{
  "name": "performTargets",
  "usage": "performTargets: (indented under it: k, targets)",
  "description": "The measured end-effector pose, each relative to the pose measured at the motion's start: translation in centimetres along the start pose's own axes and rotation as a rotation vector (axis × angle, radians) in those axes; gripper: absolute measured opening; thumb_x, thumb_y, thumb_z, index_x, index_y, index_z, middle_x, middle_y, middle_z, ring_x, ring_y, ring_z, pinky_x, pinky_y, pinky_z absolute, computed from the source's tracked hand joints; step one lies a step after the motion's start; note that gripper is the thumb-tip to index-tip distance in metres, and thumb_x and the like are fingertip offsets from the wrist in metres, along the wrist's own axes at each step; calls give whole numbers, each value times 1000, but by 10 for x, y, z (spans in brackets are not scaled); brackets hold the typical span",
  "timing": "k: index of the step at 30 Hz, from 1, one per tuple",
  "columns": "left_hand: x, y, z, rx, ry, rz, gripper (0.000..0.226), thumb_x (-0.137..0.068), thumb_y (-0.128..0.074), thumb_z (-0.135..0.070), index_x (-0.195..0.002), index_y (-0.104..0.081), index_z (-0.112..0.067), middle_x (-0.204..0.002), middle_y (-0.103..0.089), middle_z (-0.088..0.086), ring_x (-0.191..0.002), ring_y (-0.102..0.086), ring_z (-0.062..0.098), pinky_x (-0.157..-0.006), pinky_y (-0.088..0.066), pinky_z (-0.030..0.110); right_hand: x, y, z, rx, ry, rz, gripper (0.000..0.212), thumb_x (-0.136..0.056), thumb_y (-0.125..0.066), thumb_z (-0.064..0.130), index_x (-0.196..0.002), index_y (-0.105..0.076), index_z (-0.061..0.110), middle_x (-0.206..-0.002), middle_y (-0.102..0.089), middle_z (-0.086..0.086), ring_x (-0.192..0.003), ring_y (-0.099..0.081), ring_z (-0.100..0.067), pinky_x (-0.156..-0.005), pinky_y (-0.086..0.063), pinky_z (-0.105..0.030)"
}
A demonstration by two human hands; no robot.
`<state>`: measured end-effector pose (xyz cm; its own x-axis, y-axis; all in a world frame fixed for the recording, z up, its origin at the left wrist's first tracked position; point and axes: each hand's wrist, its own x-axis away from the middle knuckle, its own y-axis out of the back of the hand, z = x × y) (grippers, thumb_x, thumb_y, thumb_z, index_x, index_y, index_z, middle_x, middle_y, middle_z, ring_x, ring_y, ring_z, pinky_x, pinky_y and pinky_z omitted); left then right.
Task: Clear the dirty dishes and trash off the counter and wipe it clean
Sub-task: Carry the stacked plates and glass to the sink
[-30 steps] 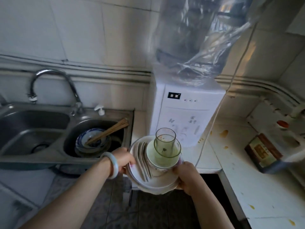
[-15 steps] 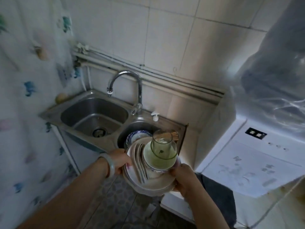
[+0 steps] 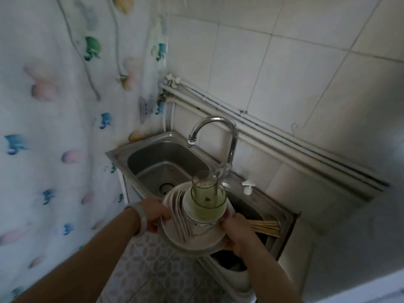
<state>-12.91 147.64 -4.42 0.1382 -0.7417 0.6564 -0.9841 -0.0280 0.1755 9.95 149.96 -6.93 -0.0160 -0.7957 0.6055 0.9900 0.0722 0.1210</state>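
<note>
I carry a stack of dirty dishes in front of a double steel sink. The stack is a white plate with several pale spoons lying on it, a bowl with a green inside, and a clear glass standing in the bowl. My left hand grips the plate's left rim and my right hand grips its right rim. The stack hangs over the edge between the two basins. Wooden chopsticks lie in the right basin, mostly hidden behind the stack.
A chrome tap arches over the left basin, whose drain shows. A white pump dispenser stands on the sink's back rim. A patterned curtain hangs at the left. Tiled wall with pipes runs behind. Tiled floor lies below.
My view has swung left, away from the counter and water dispenser, toward the sink. Both hands have carried the dish stack along, closer to the basins.
</note>
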Motion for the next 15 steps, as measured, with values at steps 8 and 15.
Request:
performTargets:
  k: [8,15]
  targets:
    - [-62,69,-24,-9,62,-48,27,-82,-61,3,-109,-58,-1,-107,-63,23,-94,-62,35,-65,-55,39,-78,-74,38,121,-93,65,34,-92,-49,20,-124,-50,10,-114,-62,-16,-98,-62,-35,-71,-59,-50]
    - [-164,137,-60,-20,125,-38,23,-84,-62,-3,-106,-57,-7,-103,-61,16,-89,-59,28,-61,-51,34,-169,-147,83,227,-98,24,20,-97,-49,35,-97,-53,16,-102,-61,-12,-93,-60,-27,-83,-56,-44]
